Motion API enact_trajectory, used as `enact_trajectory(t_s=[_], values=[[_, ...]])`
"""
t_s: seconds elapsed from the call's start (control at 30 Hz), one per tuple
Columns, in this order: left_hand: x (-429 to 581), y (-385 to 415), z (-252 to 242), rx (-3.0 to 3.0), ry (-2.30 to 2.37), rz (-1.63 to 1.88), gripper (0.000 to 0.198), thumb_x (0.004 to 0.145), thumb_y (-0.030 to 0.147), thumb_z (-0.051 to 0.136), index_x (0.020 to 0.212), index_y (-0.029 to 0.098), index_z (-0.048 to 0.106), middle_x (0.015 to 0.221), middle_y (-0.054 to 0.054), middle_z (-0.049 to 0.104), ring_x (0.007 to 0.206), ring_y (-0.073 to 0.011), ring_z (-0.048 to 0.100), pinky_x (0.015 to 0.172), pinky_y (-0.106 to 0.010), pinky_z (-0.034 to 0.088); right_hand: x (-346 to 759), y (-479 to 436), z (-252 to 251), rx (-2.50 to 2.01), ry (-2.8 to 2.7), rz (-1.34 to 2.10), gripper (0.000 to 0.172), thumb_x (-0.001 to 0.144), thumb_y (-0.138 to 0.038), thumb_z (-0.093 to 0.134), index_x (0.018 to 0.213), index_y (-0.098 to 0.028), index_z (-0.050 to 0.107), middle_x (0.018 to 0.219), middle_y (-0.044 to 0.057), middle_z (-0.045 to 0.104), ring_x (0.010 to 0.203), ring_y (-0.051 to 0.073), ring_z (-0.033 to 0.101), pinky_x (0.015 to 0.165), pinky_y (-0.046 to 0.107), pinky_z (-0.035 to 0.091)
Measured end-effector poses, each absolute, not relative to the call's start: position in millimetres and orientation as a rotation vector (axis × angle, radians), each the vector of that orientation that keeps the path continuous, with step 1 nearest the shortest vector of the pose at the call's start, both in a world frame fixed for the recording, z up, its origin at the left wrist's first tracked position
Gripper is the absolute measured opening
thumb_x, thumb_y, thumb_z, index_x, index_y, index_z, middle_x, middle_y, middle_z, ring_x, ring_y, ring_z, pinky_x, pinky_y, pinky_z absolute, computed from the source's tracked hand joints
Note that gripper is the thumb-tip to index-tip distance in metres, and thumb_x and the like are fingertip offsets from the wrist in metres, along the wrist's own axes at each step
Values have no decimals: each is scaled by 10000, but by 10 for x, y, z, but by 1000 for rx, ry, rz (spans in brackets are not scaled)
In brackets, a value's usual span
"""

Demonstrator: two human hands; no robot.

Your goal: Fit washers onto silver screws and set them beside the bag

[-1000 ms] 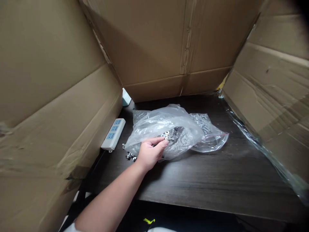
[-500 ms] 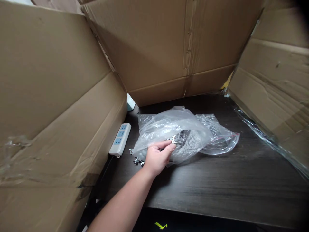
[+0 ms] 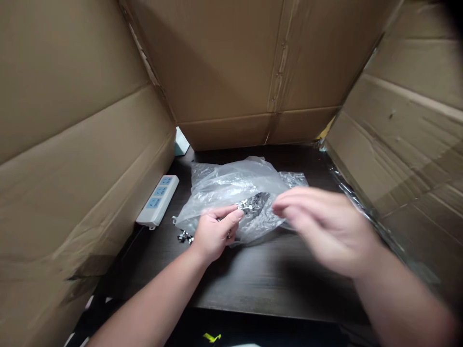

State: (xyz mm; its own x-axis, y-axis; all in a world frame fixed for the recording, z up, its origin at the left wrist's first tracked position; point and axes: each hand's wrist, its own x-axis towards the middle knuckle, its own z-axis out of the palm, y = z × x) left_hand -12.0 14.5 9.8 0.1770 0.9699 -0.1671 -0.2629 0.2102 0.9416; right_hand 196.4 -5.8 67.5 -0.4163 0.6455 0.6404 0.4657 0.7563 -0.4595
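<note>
In the head view, the right hand [image 3: 329,226] has come in from 4 o'clock, blurred, where half a second ago only the left hand [image 3: 213,236] showed; this makes the handling look two-handed, with the new hand heading for what the other presents. The left hand stays at the mouth of the frosted plastic bag [image 3: 246,171], thumb and forefinger pinching a small metal bolt [image 3: 247,208]. The bolt juts past the thumb tip toward 3 o'clock, in front of more metal hardware [image 3: 261,198] in the bag's opening. The right hand's fingers are bent together, pointing to 9 o'clock, and end just beyond the bolt's free end, apart from it; whether they grasp anything, or touch the bag, I cannot tell. Loose fasteners [image 3: 184,237] lie at 9 o'clock from the left hand, a power strip [image 3: 158,202] at 10.
</note>
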Motion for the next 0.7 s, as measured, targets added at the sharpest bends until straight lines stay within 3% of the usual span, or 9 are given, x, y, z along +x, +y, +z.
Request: enact_trajectory(t_s=[0.2, 0.37, 0.57, 0.7], values=[[-143, 116, 80, 946, 933, 1033, 227, 748, 335, 699, 752, 118, 633, 481, 64, 342, 412, -43, 265, 343, -158, 168, 1646, 94, 174, -914, -1983, 623, 352, 862, -165, 570, 1212, -146, 537, 1041, 109, 629, 885, 197, 631, 788, 331, 547], [-156, 118, 49, 1070, 934, 925, 255, 786, 349, 664, 716, 104, 652, 477, 56, 345, 408, -38, 273, 339, -159, 183, 1548, 128, 22, -933, -1731, 796, 113, 866, -159, 569, 952, -164, 642, 826, 51, 640, 700, 149, 636, 651, 276, 549], [-150, 125, 23, 1258, 1092, 981, 253, 733, 331, 726, 876, 123, 715, 560, 15, 533, 405, -27, 349, 359, -165, 272, 1598, 74, -21, -872, -1660, 894, 114, 878, -126, 547, 925, -165, 643, 764, 30, 616, 645, 127, 634, 620, 259, 544], [-154, 124, 53, 1361, 1043, 994, 204, 760, 319, 701, 830, 130, 736, 559, 8, 570, 403, -28, 353, 368, -168, 304, 1603, 53, -47, -846, -1633, 907, 116, 870, -118, 559, 940, -163, 641, 784, 32, 617, 626, 120, 645, 605, 249, 551]])
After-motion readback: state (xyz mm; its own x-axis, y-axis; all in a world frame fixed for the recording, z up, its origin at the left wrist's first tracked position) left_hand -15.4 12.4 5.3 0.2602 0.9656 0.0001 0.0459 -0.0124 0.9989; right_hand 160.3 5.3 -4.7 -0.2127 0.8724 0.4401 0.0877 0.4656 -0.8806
